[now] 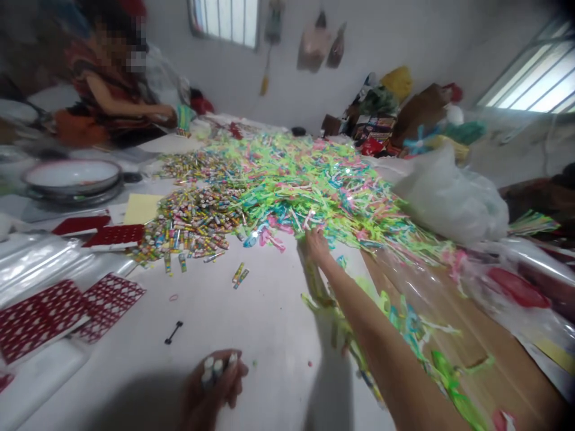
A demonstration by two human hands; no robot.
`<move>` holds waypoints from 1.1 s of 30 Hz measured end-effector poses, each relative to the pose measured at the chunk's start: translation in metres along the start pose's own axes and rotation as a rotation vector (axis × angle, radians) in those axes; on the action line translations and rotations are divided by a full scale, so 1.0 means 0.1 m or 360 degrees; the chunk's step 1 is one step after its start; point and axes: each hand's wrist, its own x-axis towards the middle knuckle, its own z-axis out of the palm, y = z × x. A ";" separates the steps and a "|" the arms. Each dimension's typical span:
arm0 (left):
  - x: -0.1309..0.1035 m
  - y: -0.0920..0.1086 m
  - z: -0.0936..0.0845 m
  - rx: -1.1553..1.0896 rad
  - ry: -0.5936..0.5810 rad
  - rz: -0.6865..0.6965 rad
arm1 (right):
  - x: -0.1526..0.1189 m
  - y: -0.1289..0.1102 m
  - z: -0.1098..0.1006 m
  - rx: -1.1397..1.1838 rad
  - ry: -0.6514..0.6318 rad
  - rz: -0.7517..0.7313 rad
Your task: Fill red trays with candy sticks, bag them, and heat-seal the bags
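Observation:
Low in the view, my left hand [227, 383] is closed around several small tubes [218, 365], their pale round ends pointing up. My right hand [317, 242] reaches forward to the near edge of a large heap of green, pink and blue plastic strips [305, 185]. Its fingertips touch or nearly touch the strips; whether they grip any is too blurred to tell. Left of that heap lies a pile of small tubes with colourful printed labels [193, 221]. Two loose labelled tubes [240, 275] rest on the white table surface [269, 311] between my hands.
Red patterned cards [45, 317] and clear plastic wrap lie at left, near a white basin [72, 176]. A small black dumbbell-shaped piece [173, 333] lies near my left hand. A bulging plastic bag [449, 197] stands at right. Another person [117, 96] sits far left.

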 end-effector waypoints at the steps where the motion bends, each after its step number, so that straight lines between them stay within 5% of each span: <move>1: 0.04 0.01 0.03 -0.0026 -0.0006 -0.0030 | -0.11 -0.06 0.03 0.0011 -0.0037 -0.0106; 6: 0.13 -0.02 0.05 -0.0076 -0.0128 -0.0015 | -0.58 -0.32 -0.01 0.0052 -0.0056 -0.0462; 11: -0.04 -0.07 -0.10 -0.0110 -0.0079 -0.0060 | -0.65 -0.14 -0.14 0.0196 -0.0202 0.0142; 13: -0.08 -0.09 -0.07 -0.0173 -0.0077 -0.0110 | -0.66 -0.16 -0.16 0.0306 -0.0291 0.0174; 18: -0.06 -0.14 0.04 -0.0122 -0.0225 -0.0044 | -0.71 -0.70 -0.18 0.0482 -0.0280 -0.0354; 21: -0.02 -0.11 -0.04 -0.0101 -0.0138 -0.0037 | -0.54 -0.95 -0.28 0.0557 -0.0316 -0.0603; 27: -0.02 0.01 -0.20 -0.0104 0.0027 -0.0124 | 0.00 -1.12 -0.37 0.0451 -0.0161 -0.0349; 33: 0.02 0.02 -0.11 -0.0139 -0.0108 -0.0115 | -0.51 -1.41 -0.28 0.0339 -0.0165 -0.0406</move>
